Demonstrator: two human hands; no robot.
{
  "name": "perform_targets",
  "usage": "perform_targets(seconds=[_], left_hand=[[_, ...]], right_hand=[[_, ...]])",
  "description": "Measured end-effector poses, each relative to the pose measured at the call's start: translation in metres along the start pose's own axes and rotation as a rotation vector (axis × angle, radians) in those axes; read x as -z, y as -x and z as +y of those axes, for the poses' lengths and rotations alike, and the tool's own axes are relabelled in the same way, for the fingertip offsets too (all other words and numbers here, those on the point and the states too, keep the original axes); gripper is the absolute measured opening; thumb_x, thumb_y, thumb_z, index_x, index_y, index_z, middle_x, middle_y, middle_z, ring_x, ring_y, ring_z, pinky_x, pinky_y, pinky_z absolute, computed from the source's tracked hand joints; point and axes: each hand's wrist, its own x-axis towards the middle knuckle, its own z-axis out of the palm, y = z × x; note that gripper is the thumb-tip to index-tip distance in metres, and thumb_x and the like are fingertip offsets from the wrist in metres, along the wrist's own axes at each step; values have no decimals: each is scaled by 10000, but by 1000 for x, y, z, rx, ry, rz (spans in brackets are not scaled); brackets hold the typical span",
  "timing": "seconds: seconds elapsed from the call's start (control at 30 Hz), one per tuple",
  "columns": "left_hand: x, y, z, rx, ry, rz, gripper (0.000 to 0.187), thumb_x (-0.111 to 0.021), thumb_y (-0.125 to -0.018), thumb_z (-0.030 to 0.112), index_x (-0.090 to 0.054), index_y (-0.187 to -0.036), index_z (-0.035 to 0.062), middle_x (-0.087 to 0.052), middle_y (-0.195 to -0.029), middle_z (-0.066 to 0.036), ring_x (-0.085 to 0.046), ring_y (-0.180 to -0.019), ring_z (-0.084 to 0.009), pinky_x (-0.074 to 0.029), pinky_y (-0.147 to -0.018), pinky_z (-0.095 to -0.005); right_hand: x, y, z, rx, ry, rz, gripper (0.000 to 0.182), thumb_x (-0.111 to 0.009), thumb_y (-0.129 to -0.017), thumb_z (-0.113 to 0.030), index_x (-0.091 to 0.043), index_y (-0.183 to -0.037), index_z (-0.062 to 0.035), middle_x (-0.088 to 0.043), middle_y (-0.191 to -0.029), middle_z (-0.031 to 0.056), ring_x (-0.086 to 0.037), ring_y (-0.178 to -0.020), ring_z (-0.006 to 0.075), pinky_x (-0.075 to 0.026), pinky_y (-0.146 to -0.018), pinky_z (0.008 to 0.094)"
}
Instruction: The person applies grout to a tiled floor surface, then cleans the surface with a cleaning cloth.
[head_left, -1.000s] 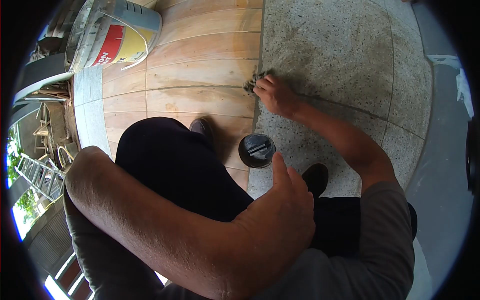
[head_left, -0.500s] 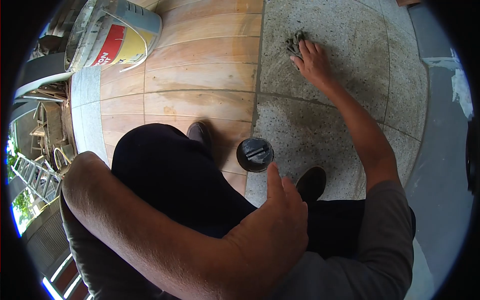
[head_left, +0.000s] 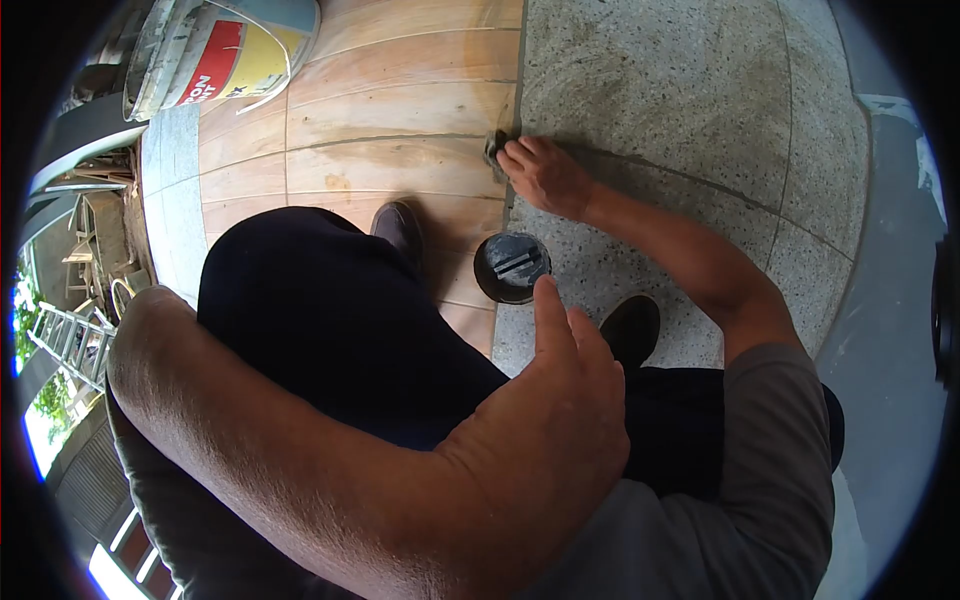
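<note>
My right hand [head_left: 547, 178] is closed on a dark, crumpled cloth [head_left: 494, 148], pressed on the floor at the seam between the wood-look tiles [head_left: 390, 160] and the speckled grey tiles [head_left: 660, 90]. Nearer to me, my left hand [head_left: 560, 400] hangs in front of my body, holding nothing, with its fingers extended and somewhat apart. Just beyond its fingertips stands a small round dark container [head_left: 512, 268] with grey residue and a narrow bar-like object inside.
A large paint bucket [head_left: 225, 55] with a wire handle is at the upper left. My shoes [head_left: 398, 232] are on either side of the small container. A ladder [head_left: 75, 340] and wooden pieces lie at the far left; a grey wall [head_left: 890, 290] runs along the right.
My right hand has moved left and toward me with the cloth, from the grey tile to the seam. My left hand remains extended. The view has shifted slightly.
</note>
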Motion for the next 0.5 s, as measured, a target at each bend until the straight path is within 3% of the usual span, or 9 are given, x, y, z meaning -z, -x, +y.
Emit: perform_targets(seconds=[0.1, 0.13, 0.2, 0.3, 0.4, 0.5], left_hand=[[-1, 0, 1, 1, -17, 27, 452, -549, -946, 297, -683, -1239, -20, -664, -1226, -272, -602, -1244, -395, -464, -1042, -632], [-1, 0, 2, 4, -16, 44, 472, -533, -956, 285, -648, -1296, -21, -675, -1209, -266, -611, -1230, -378, -467, -1048, -611], [-6, 4, 6, 75, 152, 143, 424, -547, -928, 232, -643, -1245, -33, -678, -1142, -247, -626, -1161, -352, -454, -1060, -552], [-7, 10, 17, 222, 437, 253, 281, -605, -852, 137, -704, -1032, -55, -658, -1053, -226, -635, -1055, -335, -424, -1072, -478], [5, 8, 21, 180, 273, 117, 298, -592, -868, 141, -704, -1067, -50, -648, -1105, -246, -627, -1100, -352, -434, -1073, -507], [1, 0, 12, 79, 66, 47, 380, -572, -918, 239, -708, -1143, -34, -647, -1201, -264, -604, -1196, -386, -448, -1057, -588]], right_hand=[[19, 21, -3, 97, -303, -218, 441, -729, -824, -144, -625, -1221, 17, -581, -1150, 109, -560, -1104, 285, -485, -977, 398], [26, 28, 3, 47, -371, -184, 429, -726, -832, -136, -624, -1217, 23, -581, -1157, 119, -566, -1104, 296, -492, -972, 409], [42, 45, 19, -55, -510, -118, 406, -719, -848, -121, -622, -1210, 35, -581, -1171, 138, -580, -1103, 318, -504, -962, 433], [53, 50, 58, -265, -197, 122, 384, -711, -869, -116, -617, -1202, 50, -580, -1156, 158, -587, -1085, 350, -514, -938, 457], [41, 43, 45, -173, -105, 154, 202, -694, -840, -108, -646, -1002, 1, -557, -1007, 126, -574, -961, 302, -501, -899, 429], [19, 33, 10, -116, -112, 42, 331, -717, -808, -98, -634, -1103, 27, -567, -1048, 130, -560, -1020, 318, -489, -910, 407]])
